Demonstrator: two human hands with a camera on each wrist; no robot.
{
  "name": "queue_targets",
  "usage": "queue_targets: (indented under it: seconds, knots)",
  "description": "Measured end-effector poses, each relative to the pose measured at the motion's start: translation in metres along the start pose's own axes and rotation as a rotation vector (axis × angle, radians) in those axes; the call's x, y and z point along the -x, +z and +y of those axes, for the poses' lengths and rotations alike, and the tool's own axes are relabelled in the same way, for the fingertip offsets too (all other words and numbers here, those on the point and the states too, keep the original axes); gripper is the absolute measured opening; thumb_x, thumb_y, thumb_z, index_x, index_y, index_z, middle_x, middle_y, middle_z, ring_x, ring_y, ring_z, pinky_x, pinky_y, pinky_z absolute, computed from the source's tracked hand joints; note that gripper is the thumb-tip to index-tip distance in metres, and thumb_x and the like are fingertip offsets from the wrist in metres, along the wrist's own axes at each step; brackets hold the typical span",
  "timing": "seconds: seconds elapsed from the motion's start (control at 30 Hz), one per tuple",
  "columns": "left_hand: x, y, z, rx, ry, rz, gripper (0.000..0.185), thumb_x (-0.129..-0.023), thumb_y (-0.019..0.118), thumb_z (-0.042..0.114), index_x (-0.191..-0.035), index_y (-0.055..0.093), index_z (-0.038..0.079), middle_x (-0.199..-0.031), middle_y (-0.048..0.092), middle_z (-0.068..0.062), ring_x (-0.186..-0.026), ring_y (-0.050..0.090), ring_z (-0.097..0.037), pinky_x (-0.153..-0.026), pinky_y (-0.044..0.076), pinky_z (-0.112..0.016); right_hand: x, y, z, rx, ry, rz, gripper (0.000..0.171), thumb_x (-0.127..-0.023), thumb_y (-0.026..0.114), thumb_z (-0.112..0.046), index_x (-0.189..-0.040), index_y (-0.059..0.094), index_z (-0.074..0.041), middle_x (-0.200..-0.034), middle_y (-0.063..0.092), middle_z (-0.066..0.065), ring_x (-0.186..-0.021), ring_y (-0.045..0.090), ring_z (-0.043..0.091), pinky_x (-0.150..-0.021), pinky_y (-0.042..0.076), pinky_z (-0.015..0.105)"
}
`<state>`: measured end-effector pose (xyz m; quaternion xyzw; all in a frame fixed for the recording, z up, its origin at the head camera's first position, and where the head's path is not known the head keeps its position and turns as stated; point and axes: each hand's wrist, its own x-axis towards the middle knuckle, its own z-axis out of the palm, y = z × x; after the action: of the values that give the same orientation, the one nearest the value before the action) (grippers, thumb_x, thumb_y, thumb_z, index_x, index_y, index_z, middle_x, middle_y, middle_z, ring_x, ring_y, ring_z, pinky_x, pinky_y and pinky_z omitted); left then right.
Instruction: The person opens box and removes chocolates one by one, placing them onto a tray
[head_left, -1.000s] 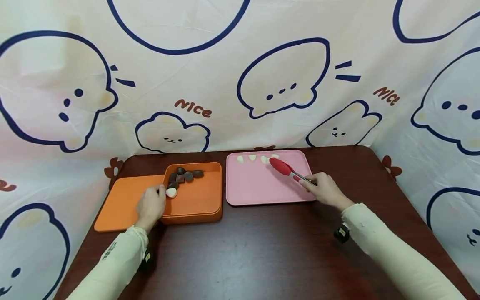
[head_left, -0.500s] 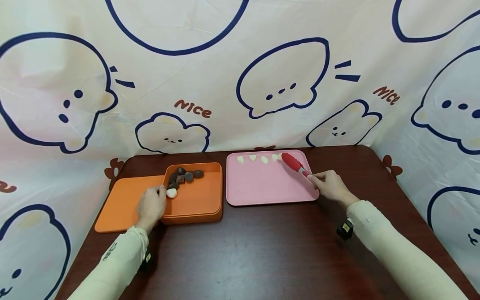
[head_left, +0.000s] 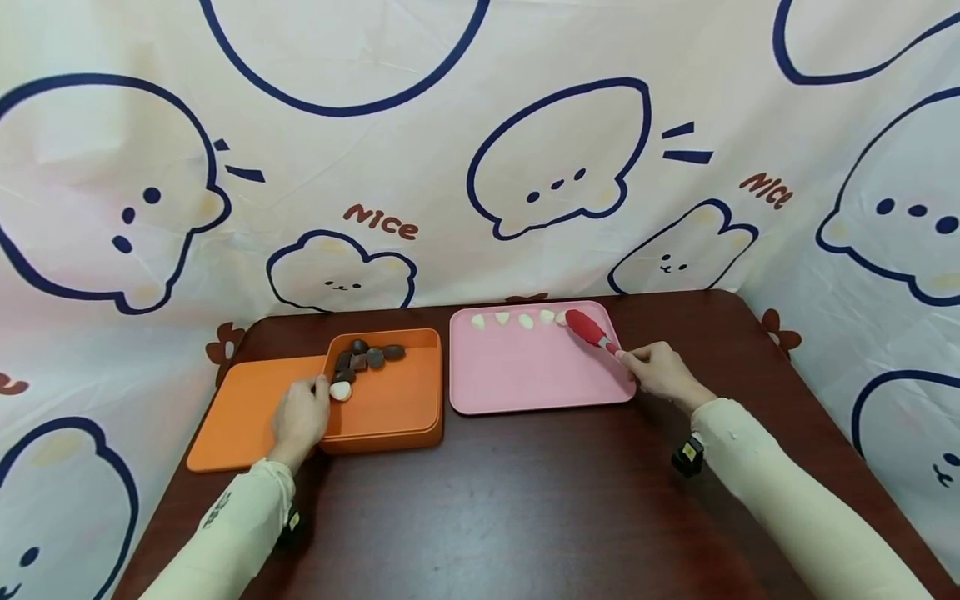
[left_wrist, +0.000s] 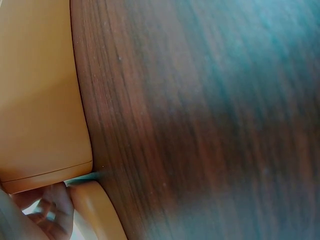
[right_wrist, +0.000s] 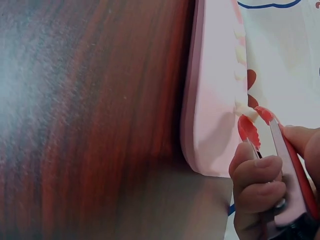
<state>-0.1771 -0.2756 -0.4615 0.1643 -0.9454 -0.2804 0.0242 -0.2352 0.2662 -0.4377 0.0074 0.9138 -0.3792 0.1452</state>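
My right hand (head_left: 663, 369) holds red-tipped tongs (head_left: 588, 327) over the far right of the pink tray (head_left: 525, 375). In the right wrist view the tongs' tips stand on either side of a white heart-shaped piece (right_wrist: 245, 111), seemingly against it; the fingers (right_wrist: 260, 185) wrap the handles. Several more such white pieces (head_left: 526, 321) lie in a row along the tray's far edge. My left hand (head_left: 300, 417) grips the left rim of the orange box (head_left: 405, 404). Inside that box are several dark brown pieces (head_left: 374, 358) and one white piece (head_left: 341, 391), beside the left thumb.
An orange lid (head_left: 240, 408) lies flat left of the box, partly behind the left hand. Both containers stand near the back of the dark wooden table (head_left: 510, 508). A patterned cloth (head_left: 442, 183) hangs behind and at the sides.
The tongs have moved right along the row, and a further white piece now shows at their tips at the row's right end. The left hand keeps its place on the box.
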Motion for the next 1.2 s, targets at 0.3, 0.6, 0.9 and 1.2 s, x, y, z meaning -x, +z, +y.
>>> queue_targets:
  seconds: [0.3,0.6,0.9,1.2]
  knots:
    - [0.000,0.003,-0.003,-0.006,0.007,0.016,0.053,-0.109,0.029,0.039,-0.085,0.064,0.007,-0.074,0.058,-0.012,-0.070,0.057,-0.027,-0.055,0.035,-0.033,-0.002,-0.001,0.004,0.140,0.018,0.031,0.051,-0.102,0.057,-0.039,-0.123,0.067,0.006,-0.075,0.065,0.010,-0.063,0.052,0.016,-0.055,0.042,0.027]
    - [0.001,0.002,-0.002,-0.002,-0.009,0.002,0.053,-0.109,0.030,0.039,-0.099,0.069,0.005,-0.088,0.065,-0.017,-0.078,0.061,-0.030,-0.056,0.037,-0.033,0.000,-0.003,0.001,0.219,-0.031,0.121,0.053,-0.101,0.057,-0.044,-0.122,0.067,0.004,-0.061,0.050,0.000,-0.055,0.049,0.015,-0.050,0.039,0.028]
    - [0.002,0.001,-0.002,0.000,-0.005,0.004,0.051,-0.109,0.030,0.037,-0.089,0.065,0.006,-0.076,0.059,-0.013,-0.070,0.057,-0.027,-0.055,0.036,-0.033,0.008,0.005,-0.015,0.219,-0.095,0.154,0.055,-0.100,0.059,-0.044,-0.126,0.064,0.004,-0.066,0.053,0.004,-0.058,0.050,0.016,-0.051,0.039,0.028]
    - [0.000,0.001,-0.002,0.000,-0.002,-0.003,0.053,-0.109,0.029,0.039,-0.097,0.068,0.005,-0.082,0.063,-0.015,-0.074,0.059,-0.028,-0.056,0.037,-0.033,0.019,0.023,-0.040,0.183,-0.195,0.150,0.035,-0.099,0.063,-0.039,-0.102,0.070,-0.005,-0.060,0.043,-0.001,-0.054,0.044,0.014,-0.049,0.035,0.027]
